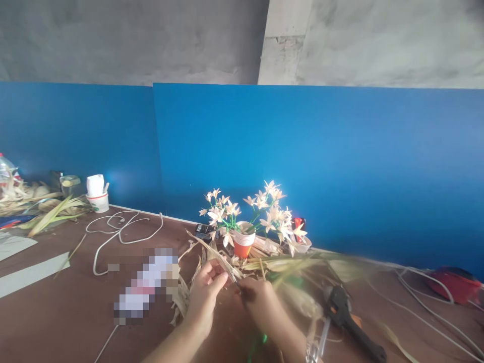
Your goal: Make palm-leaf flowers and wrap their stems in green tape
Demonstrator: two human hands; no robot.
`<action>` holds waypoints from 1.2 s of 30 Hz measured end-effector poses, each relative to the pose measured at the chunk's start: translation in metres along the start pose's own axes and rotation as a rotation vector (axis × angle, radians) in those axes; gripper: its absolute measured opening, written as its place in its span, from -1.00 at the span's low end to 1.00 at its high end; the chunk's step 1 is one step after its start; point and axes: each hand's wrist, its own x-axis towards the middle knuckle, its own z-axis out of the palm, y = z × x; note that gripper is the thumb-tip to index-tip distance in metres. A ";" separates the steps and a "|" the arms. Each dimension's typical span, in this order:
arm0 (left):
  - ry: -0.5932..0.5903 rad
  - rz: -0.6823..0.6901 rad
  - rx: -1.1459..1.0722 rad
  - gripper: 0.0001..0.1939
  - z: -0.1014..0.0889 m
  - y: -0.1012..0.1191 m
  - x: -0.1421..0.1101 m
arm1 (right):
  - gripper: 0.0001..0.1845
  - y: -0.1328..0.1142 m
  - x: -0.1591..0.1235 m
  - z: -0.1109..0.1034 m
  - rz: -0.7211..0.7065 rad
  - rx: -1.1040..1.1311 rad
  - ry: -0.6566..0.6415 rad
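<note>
Between the thumb and fingers of my left hand (209, 288) is a long, pale corn husk strip (212, 248), its tip pointing up and to the left. My right hand (260, 300) is closed around dark-handled scissors (237, 283), mostly hidden by the fingers; their metal blades meet the husk near my left fingertips. Just beyond both hands stands an orange and white paper cup (244, 243) with cream husk flowers (216, 216) on green stems. Loose dry husks (182, 297) lie beside my left hand.
A black glue gun (350, 322) lies right of my right forearm, near green husks (302, 264). White cables (124, 233) cross the brown table on both sides. Husk piles (45, 201) and a white cup (98, 201) are at far left. A blue partition (302, 151) stands behind.
</note>
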 end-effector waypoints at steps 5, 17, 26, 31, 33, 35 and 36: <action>0.008 0.022 0.004 -0.68 -0.002 -0.001 0.002 | -0.81 0.001 0.001 0.000 0.029 0.048 -0.025; 0.137 0.072 0.007 -0.66 -0.002 0.009 0.004 | -0.93 -0.023 -0.003 -0.044 0.166 0.055 -0.332; 0.139 0.132 0.056 -0.67 0.000 0.008 -0.002 | -0.90 -0.031 -0.007 -0.061 0.172 0.324 -0.312; -0.100 0.172 0.144 -0.72 0.005 0.006 -0.014 | -0.78 -0.031 -0.005 -0.049 0.034 0.421 -0.094; -0.189 0.160 0.146 -0.75 0.006 0.007 -0.017 | -0.78 -0.028 -0.003 -0.035 -0.015 0.447 -0.027; -0.236 0.148 0.130 -0.76 0.006 0.007 -0.017 | -0.80 -0.023 -0.001 -0.022 -0.037 0.504 0.020; -0.253 0.143 0.120 -0.76 0.006 0.007 -0.017 | -0.80 -0.021 0.000 -0.017 -0.042 0.528 0.028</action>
